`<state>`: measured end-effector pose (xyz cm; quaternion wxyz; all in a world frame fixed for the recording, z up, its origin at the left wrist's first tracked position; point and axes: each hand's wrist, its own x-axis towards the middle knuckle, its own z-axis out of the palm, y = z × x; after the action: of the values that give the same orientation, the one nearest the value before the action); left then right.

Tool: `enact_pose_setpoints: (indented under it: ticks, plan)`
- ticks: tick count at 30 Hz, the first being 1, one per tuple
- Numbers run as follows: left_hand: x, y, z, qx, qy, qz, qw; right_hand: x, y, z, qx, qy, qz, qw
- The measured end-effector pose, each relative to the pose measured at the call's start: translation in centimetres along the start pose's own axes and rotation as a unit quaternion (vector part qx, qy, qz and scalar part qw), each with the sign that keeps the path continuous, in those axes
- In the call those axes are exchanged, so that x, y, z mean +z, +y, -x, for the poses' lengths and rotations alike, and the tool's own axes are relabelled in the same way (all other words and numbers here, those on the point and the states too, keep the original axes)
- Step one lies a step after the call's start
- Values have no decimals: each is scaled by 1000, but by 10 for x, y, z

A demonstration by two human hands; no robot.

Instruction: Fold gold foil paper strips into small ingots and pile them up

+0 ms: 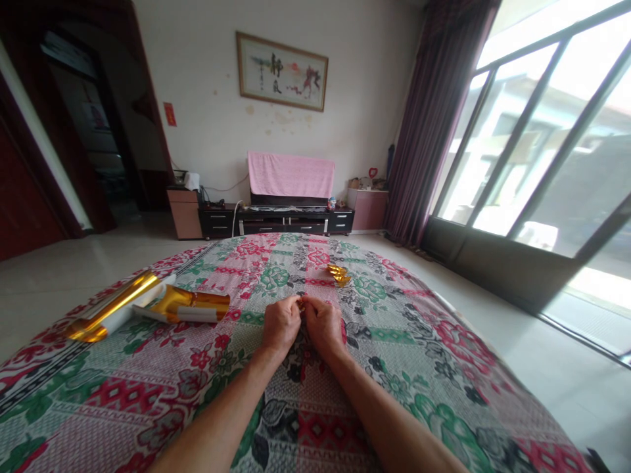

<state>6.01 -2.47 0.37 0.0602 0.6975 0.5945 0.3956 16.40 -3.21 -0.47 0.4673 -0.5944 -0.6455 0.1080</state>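
Note:
My left hand (282, 323) and my right hand (323, 324) meet over the middle of the cloth-covered table, fingers closed and fingertips pressed together. Between them shows a tiny bit of gold foil paper (302, 305); most of it is hidden by the fingers. Just beyond my right hand lie several small folded gold foil pieces (339, 274) in a little cluster. Off to the left rest curled gold foil sheets with white backing, one a long roll (118, 305) and the other a shorter, loosely curled sheet (190, 306).
A flowered red, green and grey cloth (394, 335) covers the rounded table. Past its far edge stands a low black TV cabinet (280, 223), with a pink cloth (290, 174) draped over what stands on it. Tall windows (532, 144) line the right side.

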Motion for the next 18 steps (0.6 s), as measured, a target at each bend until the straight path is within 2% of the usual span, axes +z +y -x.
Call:
enact_pose_setpoints:
  ticks: [13, 18]
  plan:
    - [-1, 0, -1, -7, -1, 11, 1000, -1, -2, -1, 18, 1, -1, 1000]
    - [-2, 0, 0, -7, 1, 8, 1000, -1, -1, 1, 4, -5, 15, 1000]
